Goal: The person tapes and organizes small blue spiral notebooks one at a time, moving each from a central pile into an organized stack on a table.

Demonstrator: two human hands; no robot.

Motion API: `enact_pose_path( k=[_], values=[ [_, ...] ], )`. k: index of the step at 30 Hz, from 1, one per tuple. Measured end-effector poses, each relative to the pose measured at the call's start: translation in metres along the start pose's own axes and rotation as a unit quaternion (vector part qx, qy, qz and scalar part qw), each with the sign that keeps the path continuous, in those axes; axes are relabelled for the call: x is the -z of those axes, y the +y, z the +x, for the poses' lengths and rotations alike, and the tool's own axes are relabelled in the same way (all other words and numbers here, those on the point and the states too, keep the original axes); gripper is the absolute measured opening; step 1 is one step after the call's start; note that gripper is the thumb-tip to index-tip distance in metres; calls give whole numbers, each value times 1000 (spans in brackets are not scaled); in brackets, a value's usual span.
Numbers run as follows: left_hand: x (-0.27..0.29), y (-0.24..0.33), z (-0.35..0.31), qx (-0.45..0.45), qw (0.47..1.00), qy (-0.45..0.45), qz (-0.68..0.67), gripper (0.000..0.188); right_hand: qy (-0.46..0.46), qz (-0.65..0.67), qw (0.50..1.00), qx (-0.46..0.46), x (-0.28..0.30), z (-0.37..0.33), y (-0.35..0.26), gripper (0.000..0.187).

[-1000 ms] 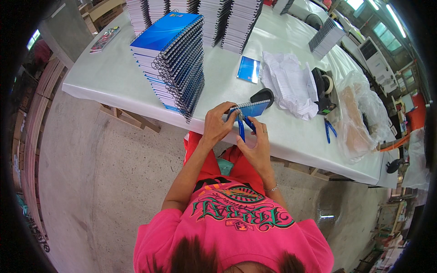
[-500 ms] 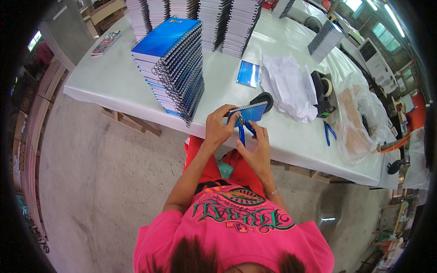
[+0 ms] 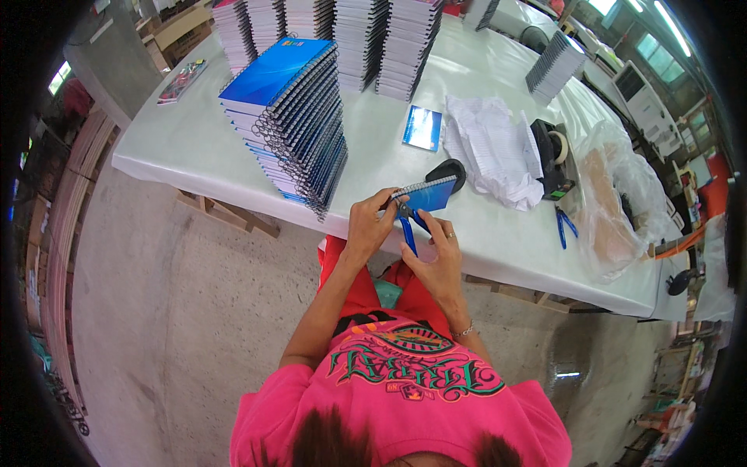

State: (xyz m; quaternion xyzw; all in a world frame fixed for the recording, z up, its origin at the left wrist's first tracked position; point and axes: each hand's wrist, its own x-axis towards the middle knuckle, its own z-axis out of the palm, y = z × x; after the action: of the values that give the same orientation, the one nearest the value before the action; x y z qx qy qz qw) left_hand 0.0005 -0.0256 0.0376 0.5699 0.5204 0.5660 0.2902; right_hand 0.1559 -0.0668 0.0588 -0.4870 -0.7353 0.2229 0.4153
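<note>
A small blue spiral notebook (image 3: pixel 430 194) is held up at the table's near edge, its wire coil along the upper side. My left hand (image 3: pixel 369 224) is closed on its left end, fingers near the end of the coil. In my right hand (image 3: pixel 439 255) are blue-handled pliers (image 3: pixel 408 226), their handles spread apart. The jaws of the pliers meet the notebook's left end, close to my left fingertips. Whether the jaws grip the wire is too small to tell. Behind the notebook, a black rounded object (image 3: pixel 448 173) lies on the table.
A tall stack of blue spiral notebooks (image 3: pixel 292 117) stands left of my hands, with more stacks (image 3: pixel 360 47) behind. Across the white table (image 3: pixel 373 156) lie a flat blue booklet (image 3: pixel 422 128), crumpled paper (image 3: pixel 492 148), a tape dispenser (image 3: pixel 551 156), second pliers (image 3: pixel 565 226) and a plastic bag (image 3: pixel 615 202).
The plier jaws have shifted slightly left and up toward the end of the coil, and the pliers tilt more. Both hands keep their hold.
</note>
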Motion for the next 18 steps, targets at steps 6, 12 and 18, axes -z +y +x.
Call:
enact_pose_path(
  k=[6,12,18],
  values=[
    [-1,1,-2,21,1000,-5,-15,23,-34,11,999,-28,3,-2,-3,52],
    [-3,0,-7,-31,999,9,18,21,-274,673,606,-324,20,9,10,38],
    [22,46,-11,12,999,31,25,19,-171,56,981,-72,72,18,49,47]
  ],
)
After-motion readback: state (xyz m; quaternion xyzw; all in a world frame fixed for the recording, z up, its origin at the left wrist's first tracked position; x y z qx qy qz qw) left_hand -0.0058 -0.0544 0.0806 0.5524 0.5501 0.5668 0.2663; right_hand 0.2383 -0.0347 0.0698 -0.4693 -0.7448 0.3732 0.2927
